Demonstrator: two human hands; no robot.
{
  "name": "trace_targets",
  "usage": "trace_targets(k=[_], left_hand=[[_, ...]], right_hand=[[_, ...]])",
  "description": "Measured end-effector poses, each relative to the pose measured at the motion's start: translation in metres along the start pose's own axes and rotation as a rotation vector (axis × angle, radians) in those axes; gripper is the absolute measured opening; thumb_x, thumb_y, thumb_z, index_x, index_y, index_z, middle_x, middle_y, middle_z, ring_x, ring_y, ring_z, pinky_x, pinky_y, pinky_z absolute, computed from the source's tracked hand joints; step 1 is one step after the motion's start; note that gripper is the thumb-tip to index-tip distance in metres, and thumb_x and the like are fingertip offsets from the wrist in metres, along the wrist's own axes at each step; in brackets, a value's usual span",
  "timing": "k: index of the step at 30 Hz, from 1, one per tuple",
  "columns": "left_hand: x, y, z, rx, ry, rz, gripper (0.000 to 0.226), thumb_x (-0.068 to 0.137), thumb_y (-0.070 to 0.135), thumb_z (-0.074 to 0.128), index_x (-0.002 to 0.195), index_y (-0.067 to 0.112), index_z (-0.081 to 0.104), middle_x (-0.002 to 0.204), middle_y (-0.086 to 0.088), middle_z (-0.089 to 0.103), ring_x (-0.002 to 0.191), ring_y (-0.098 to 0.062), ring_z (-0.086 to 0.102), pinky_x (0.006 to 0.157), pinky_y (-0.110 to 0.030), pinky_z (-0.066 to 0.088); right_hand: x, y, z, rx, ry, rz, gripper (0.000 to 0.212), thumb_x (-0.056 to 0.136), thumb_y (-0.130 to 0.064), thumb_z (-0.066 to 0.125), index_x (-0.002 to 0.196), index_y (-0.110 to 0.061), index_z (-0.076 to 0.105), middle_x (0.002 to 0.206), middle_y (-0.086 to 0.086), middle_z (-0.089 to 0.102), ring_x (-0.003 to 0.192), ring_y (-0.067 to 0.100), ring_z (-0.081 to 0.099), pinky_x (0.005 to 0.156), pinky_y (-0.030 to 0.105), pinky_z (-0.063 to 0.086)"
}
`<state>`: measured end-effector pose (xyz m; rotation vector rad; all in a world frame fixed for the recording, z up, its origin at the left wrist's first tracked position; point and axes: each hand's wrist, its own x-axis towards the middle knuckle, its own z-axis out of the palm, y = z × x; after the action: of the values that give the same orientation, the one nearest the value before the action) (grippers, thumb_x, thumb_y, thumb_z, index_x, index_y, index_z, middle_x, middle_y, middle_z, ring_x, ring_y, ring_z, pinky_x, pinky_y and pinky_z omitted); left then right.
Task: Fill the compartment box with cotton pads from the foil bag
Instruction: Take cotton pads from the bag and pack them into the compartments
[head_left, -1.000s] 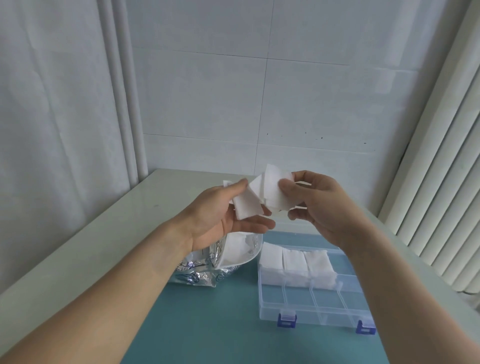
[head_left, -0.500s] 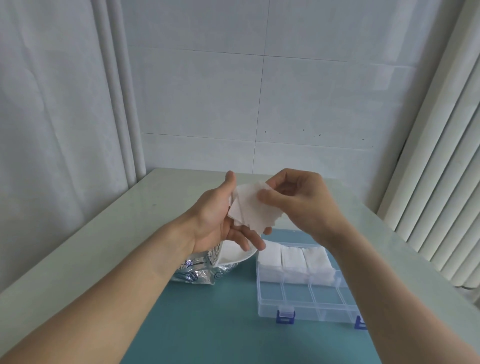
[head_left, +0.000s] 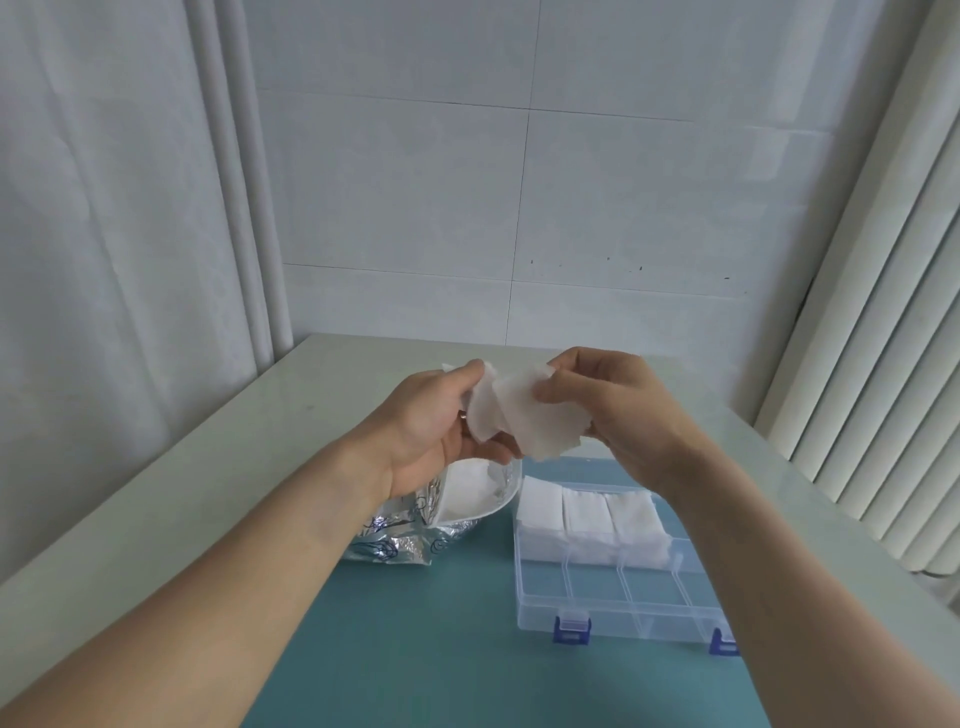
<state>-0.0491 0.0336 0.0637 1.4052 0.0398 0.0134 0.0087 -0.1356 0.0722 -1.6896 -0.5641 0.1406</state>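
Above the table, both hands hold white cotton pads (head_left: 524, 415). My left hand (head_left: 431, 431) grips the left part of the stack between thumb and fingers. My right hand (head_left: 618, 410) pinches the front pad at its upper right corner. Below them lies the silver foil bag (head_left: 400, 535), its mouth open with white pads showing inside. To its right sits the clear compartment box (head_left: 623, 613) with blue latches. Its far row holds three stacks of pads (head_left: 587, 514); the near row's compartments show nothing inside.
The bag and box lie on a teal mat (head_left: 441, 649) covering the pale table (head_left: 208, 467). A tiled wall stands behind, a curtain hangs at the left, and vertical blinds (head_left: 883, 364) run along the right edge.
The pads were fanned apart a second ago, then pressed together. Now my right hand draws the front pad rightward off the stack in my left hand.
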Motion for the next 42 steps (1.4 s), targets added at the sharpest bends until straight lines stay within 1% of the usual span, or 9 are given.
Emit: trace_targets(k=[2,5,16,22,26,31,34,39,42], left_hand=[[0.0,-0.001,0.001,-0.029,-0.002,-0.015,0.048,0.108,0.027,0.037,0.121,-0.015,0.053,0.105,-0.032,0.067,0.081,-0.039,0.071,0.067,-0.04,0.062],[0.0,-0.001,0.002,-0.01,0.018,-0.034,0.046,0.108,0.029,0.038,0.121,-0.011,0.055,0.105,-0.029,0.068,0.09,-0.041,0.07,0.08,-0.049,0.061],[0.001,-0.012,0.01,0.137,-0.036,0.03,0.04,0.108,0.031,0.034,0.103,0.014,0.07,0.101,-0.007,0.075,0.096,-0.021,0.071,0.098,-0.041,0.054],[0.003,-0.014,0.008,0.129,-0.064,0.101,0.044,0.105,0.036,0.033,0.141,0.017,0.05,0.125,-0.009,0.066,0.105,-0.02,0.068,0.099,-0.038,0.053],[0.005,-0.021,0.011,0.178,-0.103,0.205,0.049,0.094,0.047,0.037,0.14,0.033,0.048,0.135,-0.008,0.06,0.118,-0.02,0.064,0.102,-0.039,0.051],[0.002,-0.014,0.011,-0.054,-0.086,0.105,0.044,0.106,0.035,0.033,0.138,0.011,0.053,0.119,-0.01,0.067,0.096,-0.02,0.068,0.088,-0.037,0.058],[0.001,-0.011,0.009,-0.105,-0.134,0.074,0.044,0.106,0.033,0.034,0.132,0.005,0.056,0.119,-0.018,0.068,0.096,-0.027,0.07,0.08,-0.038,0.061],[-0.001,-0.012,0.01,-0.08,-0.217,-0.014,0.051,0.108,0.035,0.03,0.129,-0.004,0.054,0.118,-0.033,0.064,0.104,-0.045,0.067,0.089,-0.046,0.058],[-0.004,-0.009,0.005,0.033,-0.279,-0.151,0.051,0.108,0.033,0.029,0.128,-0.007,0.054,0.111,-0.036,0.066,0.1,-0.047,0.068,0.084,-0.042,0.06]], right_hand=[[0.001,0.003,0.004,-0.043,0.033,0.011,0.013,0.08,-0.012,0.077,0.076,-0.012,0.065,0.073,0.003,0.066,0.068,0.02,0.058,0.061,0.032,0.045],[0.001,0.006,0.01,-0.172,0.111,-0.043,0.021,0.076,-0.023,0.085,0.076,-0.015,0.065,0.072,0.0,0.068,0.064,0.016,0.061,0.058,0.03,0.049],[-0.004,0.008,0.019,-0.373,0.237,-0.01,0.03,0.069,-0.026,0.088,0.069,-0.017,0.06,0.066,-0.005,0.058,0.054,0.01,0.051,0.04,0.014,0.035],[-0.005,0.001,0.011,-0.288,0.153,0.071,0.032,0.07,-0.026,0.088,0.07,-0.017,0.057,0.064,-0.003,0.056,0.058,0.014,0.049,0.054,0.024,0.039],[-0.007,0.002,0.009,-0.28,0.161,0.026,0.038,0.067,-0.027,0.091,0.069,-0.018,0.055,0.063,-0.004,0.053,0.056,0.013,0.045,0.05,0.021,0.034],[-0.007,-0.001,0.006,-0.23,0.164,-0.057,0.034,0.065,-0.017,0.09,0.061,-0.02,0.056,0.061,-0.004,0.056,0.056,0.014,0.048,0.055,0.025,0.039],[-0.008,-0.008,0.001,-0.249,0.143,-0.079,0.032,0.066,-0.013,0.089,0.063,-0.02,0.058,0.059,-0.007,0.061,0.053,0.011,0.053,0.052,0.024,0.044],[-0.011,-0.017,-0.012,-0.254,0.105,-0.101,0.033,0.064,-0.008,0.09,0.065,-0.019,0.059,0.069,0.005,0.067,0.056,0.017,0.056,0.053,0.03,0.045],[-0.016,-0.028,-0.025,-0.401,-0.023,-0.152,0.031,0.064,-0.007,0.09,0.065,-0.018,0.061,0.078,0.01,0.073,0.061,0.017,0.058,0.057,0.033,0.048]])
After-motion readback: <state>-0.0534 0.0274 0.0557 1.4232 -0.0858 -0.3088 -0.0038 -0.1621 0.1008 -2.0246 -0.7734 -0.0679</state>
